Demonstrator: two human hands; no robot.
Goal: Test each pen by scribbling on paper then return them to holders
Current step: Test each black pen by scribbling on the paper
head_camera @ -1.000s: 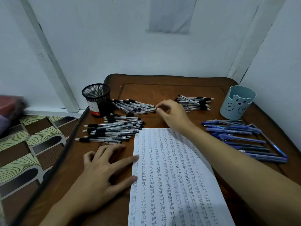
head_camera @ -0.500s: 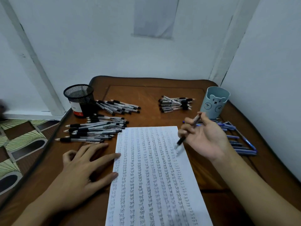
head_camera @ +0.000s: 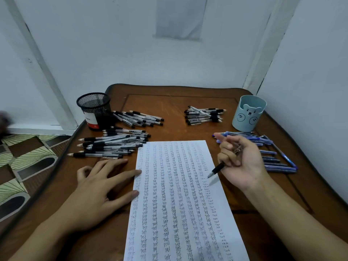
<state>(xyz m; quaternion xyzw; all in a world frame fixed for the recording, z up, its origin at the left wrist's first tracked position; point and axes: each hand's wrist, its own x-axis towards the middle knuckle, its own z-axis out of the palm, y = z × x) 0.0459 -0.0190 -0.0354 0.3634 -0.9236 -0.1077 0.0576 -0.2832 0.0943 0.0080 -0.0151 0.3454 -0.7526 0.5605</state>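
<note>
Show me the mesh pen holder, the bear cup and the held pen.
Black mesh pen holder (head_camera: 98, 111): head view, mesh wall.
Blue bear-face cup (head_camera: 246, 121): head view, front wall.
Black-grip pen (head_camera: 218, 168): head view, black grip near tip.

- brown wooden table (head_camera: 175, 102), rim raised and curved; scratches on its far middle;
- pale wall (head_camera: 113, 53) behind the far edge; grey rectangular patch (head_camera: 179, 17) high on it;
- patterned floor (head_camera: 28, 157) off the left edge; green fans, dark ovals.

counter (head_camera: 175, 132): brown wood, scratched, dull sheen | upper-left holder (head_camera: 93, 111): black metal mesh | right-hand holder (head_camera: 249, 113): smooth matt pale-blue plastic | sheet (head_camera: 175, 204): matt white paper
</note>
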